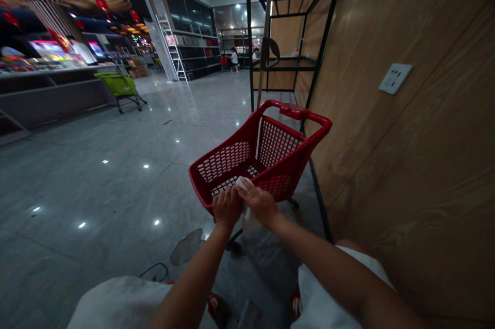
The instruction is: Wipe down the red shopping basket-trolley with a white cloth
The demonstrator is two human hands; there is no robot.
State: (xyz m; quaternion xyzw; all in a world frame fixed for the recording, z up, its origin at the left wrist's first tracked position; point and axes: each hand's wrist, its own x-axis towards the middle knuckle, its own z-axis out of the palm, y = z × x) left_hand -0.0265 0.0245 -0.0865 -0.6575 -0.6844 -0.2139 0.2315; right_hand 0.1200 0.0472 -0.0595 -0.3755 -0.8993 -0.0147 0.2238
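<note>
Red plastic shopping cart [279,104] with mesh walls, viewed from above and behind its near rim. The person's left hand [227,207] and right hand [260,205] meet at this rim, close together. The grip of the right hand is clenched on a crumpled white cloth [244,184], which lies at the near rim between the two hands; the material cannot be identified exactly. The left hand's fingers [224,196] are curled just beside the cloth, but whether they grasp the cloth or the rim cannot be told. A translucent plastic sheet [249,221] hangs below the hands, outside the cart. A white wall socket plate [395,78] is set in a wood-grain wall panel [379,164] to the right, and a black metal shelf frame [294,35] stands beyond the cart. A green shopping cart [120,84] stands on the polished grey tile floor [96,190] farther left, in front of a lit store display shelf [50,63]. An aluminium stepladder [173,48] leans near dark shelving in the distance, where a seated person [234,58] is small but visible.
</note>
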